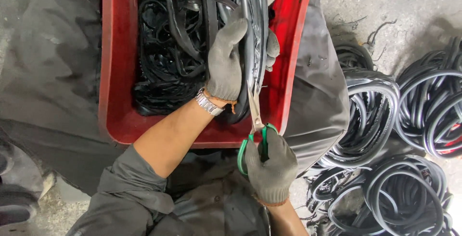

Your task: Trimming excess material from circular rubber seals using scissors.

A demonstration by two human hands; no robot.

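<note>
While both gloved hands work over the red plastic crate [113, 72], the scene itemises as follows.

Left hand [225, 65]: grey knit glove, metal wristwatch [208, 103] at the cuff; fingers clenched round a black rubber ring [252, 33], held upright over the crate's right half.

Right hand [270, 166]: grey knit glove; fingers closed through the loops of green-handled scissors [255, 125]. Blades point up and away from the person, their tips meeting the lower edge of the held ring, just beside the left wrist. Whether the blades are biting the rubber or only touching it cannot be told.

Crate contents: a tangled heap of black rubber strips and offcuts [168, 48], filling mostly the left and middle; bare red floor shows at the near end.

Floor, right of the crate: stacks of black rubber rings [380, 111], coiled in several piles on grey concrete [385, 5], well apart from the hands.

Surround: dark grey sheeting [48, 72] draped under and beside the crate.

Progress, as a judgement: the sizeable heap of strips in the crate suggests much trimming already done; the several full piles on the floor cannot be sorted into trimmed or untrimmed. One ring is in hand.
</note>
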